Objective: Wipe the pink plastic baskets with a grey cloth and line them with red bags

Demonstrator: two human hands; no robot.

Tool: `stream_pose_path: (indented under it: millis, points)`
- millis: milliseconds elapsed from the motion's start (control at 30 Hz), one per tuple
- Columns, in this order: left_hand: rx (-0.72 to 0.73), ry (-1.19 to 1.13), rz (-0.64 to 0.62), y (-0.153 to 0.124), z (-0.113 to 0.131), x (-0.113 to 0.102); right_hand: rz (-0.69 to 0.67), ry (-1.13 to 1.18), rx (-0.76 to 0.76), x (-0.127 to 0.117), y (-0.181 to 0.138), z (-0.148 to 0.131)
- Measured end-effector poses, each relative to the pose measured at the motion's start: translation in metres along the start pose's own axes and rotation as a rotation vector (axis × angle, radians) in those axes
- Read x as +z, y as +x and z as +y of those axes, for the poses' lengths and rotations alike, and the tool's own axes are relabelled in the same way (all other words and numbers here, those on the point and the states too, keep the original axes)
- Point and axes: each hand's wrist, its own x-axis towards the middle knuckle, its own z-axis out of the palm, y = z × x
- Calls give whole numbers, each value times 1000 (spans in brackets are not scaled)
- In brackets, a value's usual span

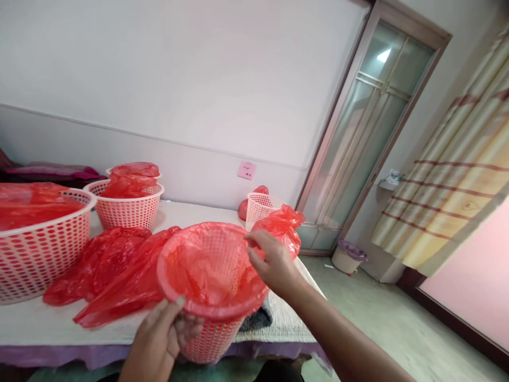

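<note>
A perforated plastic basket [212,339] lined with a red plastic bag [207,270] tilts at the front edge of the table. The bag is folded over the rim all round. My left hand [161,334] grips the basket's front left, thumb near the rim and fingers against the side below it. Over the right side of the rim is my right hand [274,262], its thumb and index finger apart and bent toward the bag's opening. Loose red plastic bags [115,270] lie in a crumpled heap left of the basket.
A large basket with a red bag [40,254] stands far left, stacked baskets [127,212] behind it. Another white basket [258,209] and a crumpled red bag [284,225] sit at the right back. A dark cloth [258,318] lies beside my basket. A bin [348,257] stands on the floor.
</note>
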Motion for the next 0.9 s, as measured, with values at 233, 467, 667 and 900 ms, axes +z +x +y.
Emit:
stream_pose_path:
  millis: [233,467,667,900]
  points:
    - [-57,-99,27,49,77,26,353,388,291,-14,-23,44]
    - [-2,-56,121,70,86,7,365,801,659,14,-54,86]
    - [27,4,169,75,89,-5,235,1307,818,50,-72,60]
    - [54,105,176,94,85,-4,377,1626,735,93,-66,52]
